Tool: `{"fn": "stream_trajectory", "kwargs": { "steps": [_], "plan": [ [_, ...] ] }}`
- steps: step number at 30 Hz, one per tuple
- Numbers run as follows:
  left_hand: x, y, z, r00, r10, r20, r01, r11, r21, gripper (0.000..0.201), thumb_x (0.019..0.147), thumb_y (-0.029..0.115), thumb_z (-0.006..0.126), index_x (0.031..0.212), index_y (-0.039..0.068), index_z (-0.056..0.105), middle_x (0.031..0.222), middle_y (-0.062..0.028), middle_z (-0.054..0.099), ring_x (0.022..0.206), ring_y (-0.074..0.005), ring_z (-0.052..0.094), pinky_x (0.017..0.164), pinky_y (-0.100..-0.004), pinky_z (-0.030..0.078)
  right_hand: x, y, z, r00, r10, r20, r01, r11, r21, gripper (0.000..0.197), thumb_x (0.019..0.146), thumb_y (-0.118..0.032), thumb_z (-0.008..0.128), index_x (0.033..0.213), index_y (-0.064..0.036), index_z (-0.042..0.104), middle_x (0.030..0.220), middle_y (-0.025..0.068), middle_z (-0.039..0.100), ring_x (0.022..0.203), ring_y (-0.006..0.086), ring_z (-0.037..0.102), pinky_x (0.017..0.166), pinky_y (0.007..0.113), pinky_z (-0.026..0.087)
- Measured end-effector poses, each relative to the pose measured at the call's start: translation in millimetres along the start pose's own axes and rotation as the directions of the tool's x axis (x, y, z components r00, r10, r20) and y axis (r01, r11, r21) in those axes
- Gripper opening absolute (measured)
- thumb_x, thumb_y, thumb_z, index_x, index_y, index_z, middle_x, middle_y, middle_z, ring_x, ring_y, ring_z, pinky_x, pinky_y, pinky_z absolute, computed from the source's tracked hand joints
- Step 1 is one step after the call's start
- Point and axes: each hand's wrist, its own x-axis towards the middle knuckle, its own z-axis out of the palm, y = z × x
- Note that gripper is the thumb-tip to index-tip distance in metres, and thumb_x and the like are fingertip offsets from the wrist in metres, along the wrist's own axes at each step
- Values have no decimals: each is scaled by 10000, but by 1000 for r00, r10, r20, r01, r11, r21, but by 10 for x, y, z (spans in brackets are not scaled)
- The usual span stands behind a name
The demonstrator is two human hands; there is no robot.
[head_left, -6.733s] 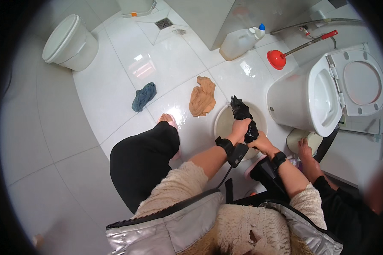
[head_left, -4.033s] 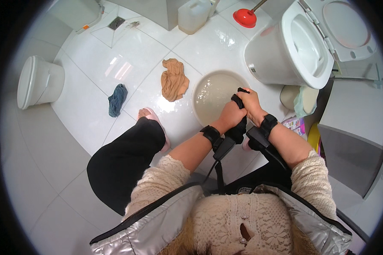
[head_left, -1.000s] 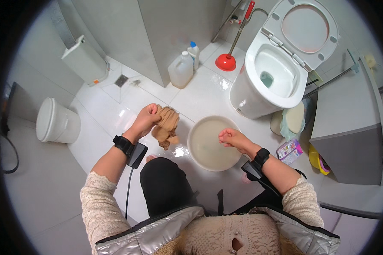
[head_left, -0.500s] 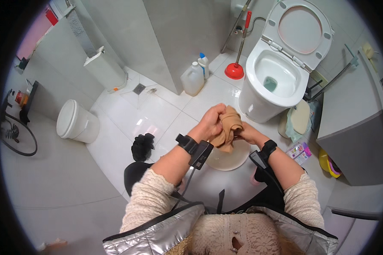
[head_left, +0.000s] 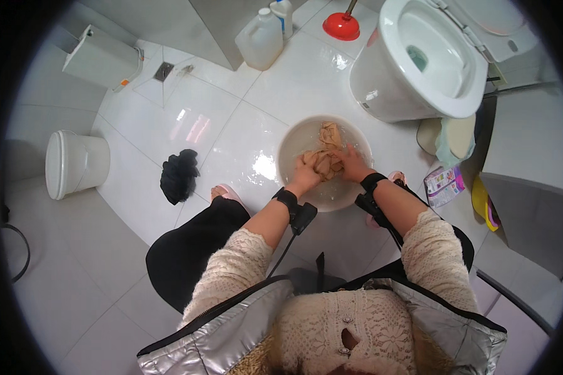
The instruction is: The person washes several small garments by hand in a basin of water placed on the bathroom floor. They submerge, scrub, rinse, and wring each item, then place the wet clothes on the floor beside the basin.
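A pale round basin [head_left: 286,136] with water in it stands on the floor between my feet. Inside it lies a wet, crumpled tan cloth [head_left: 322,164], part of it bunched toward the far side. My left hand [head_left: 304,179] is closed on the near left of the cloth, its fingertips partly hidden in the folds. On the right, my right hand [head_left: 355,165] grips the cloth from its other side, fingers curved over it. Both hands are down inside the rim.
A black bundle of fabric [head_left: 179,176] lies on the tiles to the left, with a lidded white bucket [head_left: 78,164] beyond. The toilet [head_left: 413,75] stands at the far right. A plastic jug [head_left: 261,40] and a red plunger [head_left: 341,26] are at the back. A purple-white packet [head_left: 445,185] lies at right.
Both hands have lowered the tan cloth from above the basin into its water, and the twisted bundle has spread out. The view has tipped downward.
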Motion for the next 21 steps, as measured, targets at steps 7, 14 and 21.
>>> {"fn": "stream_trajectory", "kwargs": {
  "steps": [7,14,21],
  "plan": [
    [61,-229,349,972,-79,220,70,996,49,704,730,339,593,1342,107,332,1394,-262,130,1263,-444,189,1051,-379,222,252,-42,506,966,79,245,-89,996,28,795,687,-257,675,1345,-385,248,1453,145,-27,1277,485,110,999,603,195],
    [237,-206,435,901,-433,-16,376,801,-466,662,795,495,510,1272,52,388,1333,-190,332,1205,-359,338,1008,-423,277,566,48,503,997,24,70,-56,862,504,518,722,-262,616,1219,-212,482,1168,212,509,1070,339,491,905,377,398],
    [355,-211,-115,790,-77,608,544,-369,-754,683,800,630,423,1188,70,470,1177,-119,523,1056,-275,511,917,-417,397,123,-772,-215,951,-299,-79,275,703,655,325,712,-246,607,975,-55,600,913,157,622,866,324,577,756,359,451]
  ]
}}
